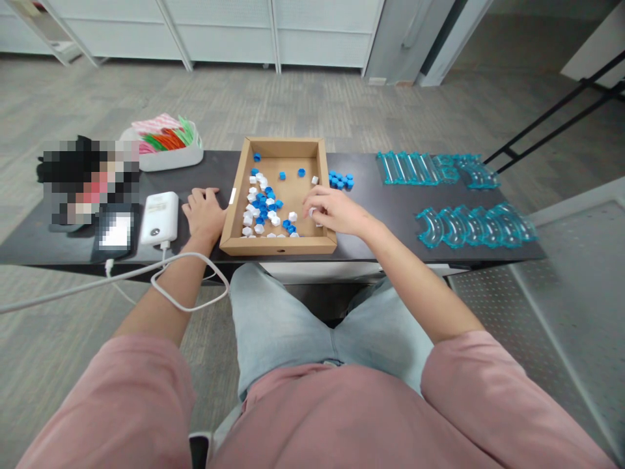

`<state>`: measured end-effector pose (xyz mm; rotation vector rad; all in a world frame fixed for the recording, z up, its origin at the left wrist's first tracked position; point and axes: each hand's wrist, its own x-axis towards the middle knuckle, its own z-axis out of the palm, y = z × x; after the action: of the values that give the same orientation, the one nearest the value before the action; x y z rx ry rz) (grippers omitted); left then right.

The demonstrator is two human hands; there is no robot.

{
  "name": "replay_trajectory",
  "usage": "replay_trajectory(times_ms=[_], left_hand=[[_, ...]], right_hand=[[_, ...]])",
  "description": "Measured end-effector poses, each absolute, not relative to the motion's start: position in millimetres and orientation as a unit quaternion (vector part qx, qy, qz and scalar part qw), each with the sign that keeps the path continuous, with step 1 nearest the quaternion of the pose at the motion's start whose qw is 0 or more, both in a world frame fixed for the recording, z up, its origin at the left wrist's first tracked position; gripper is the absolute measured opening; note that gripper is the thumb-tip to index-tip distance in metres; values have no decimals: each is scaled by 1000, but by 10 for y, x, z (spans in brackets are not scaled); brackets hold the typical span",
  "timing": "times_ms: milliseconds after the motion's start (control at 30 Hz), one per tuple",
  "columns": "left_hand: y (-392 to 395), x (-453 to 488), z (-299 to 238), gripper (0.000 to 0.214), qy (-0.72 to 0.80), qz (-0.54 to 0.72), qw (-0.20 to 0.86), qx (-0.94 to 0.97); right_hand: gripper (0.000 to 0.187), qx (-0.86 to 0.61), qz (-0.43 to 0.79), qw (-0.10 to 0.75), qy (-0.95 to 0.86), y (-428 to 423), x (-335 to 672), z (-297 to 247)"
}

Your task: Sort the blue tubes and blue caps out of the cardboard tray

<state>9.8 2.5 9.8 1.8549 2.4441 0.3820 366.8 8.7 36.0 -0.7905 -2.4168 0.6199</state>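
Observation:
A shallow cardboard box [229,242] sits on the dark table in front of me, holding several small blue and white hexagonal pieces [261,205], mostly on its left side. My right hand [334,210] reaches over the box's right wall, fingers curled in a pinch on a white piece [312,212]. My left hand [205,212] lies on the table just left of the box, palm down with fingers loosely curled, touching the box's outer wall and holding nothing. A small cluster of blue pieces [340,180] lies on the table right of the box.
A white power bank [159,217] with a cable and a phone [116,232] lie left of my left hand. A white tub of coloured strips [168,156] stands at the back left. Translucent teal curved track pieces [473,227] and straight ones [415,167] lie at the right.

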Motion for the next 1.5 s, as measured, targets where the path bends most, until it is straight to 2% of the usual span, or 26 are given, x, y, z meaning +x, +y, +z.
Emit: replay_trajectory(times_ms=[133, 333, 400, 533, 633, 767, 967, 1167, 1300, 1400, 1500], left_hand=[[18, 109, 119, 79, 793, 119, 31, 597], [7, 119, 137, 74, 794, 115, 39, 596], [8, 120, 141, 73, 796, 110, 38, 594], [25, 107, 145, 73, 793, 92, 51, 600], [44, 86, 132, 71, 792, 92, 52, 602], [58, 71, 109, 71, 793, 92, 49, 601], [27, 96, 138, 75, 792, 100, 54, 600], [27, 82, 139, 79, 790, 109, 66, 599], [43, 62, 111, 80, 789, 111, 63, 601], [38, 65, 117, 81, 786, 111, 64, 605], [20, 80, 139, 79, 786, 111, 63, 605]], right_hand=[[29, -321, 239, 271, -875, 83, 3733, 366], [18, -368, 273, 336, -822, 62, 4031, 328], [21, -389, 301, 373, -786, 51, 4187, 282], [40, -435, 342, 445, -704, 12, 4526, 134], [44, -476, 347, 455, -667, -51, 4735, 23], [44, -533, 315, 441, -650, -180, 4870, -89], [39, -562, 284, 372, -682, -330, 4877, -243], [43, -556, 256, 387, -690, -344, 4890, -194], [26, -505, 195, 409, -734, -293, 4604, 91], [17, -409, 180, 339, -828, -168, 4144, 327], [22, -334, 163, 208, -905, 25, 3630, 430]])
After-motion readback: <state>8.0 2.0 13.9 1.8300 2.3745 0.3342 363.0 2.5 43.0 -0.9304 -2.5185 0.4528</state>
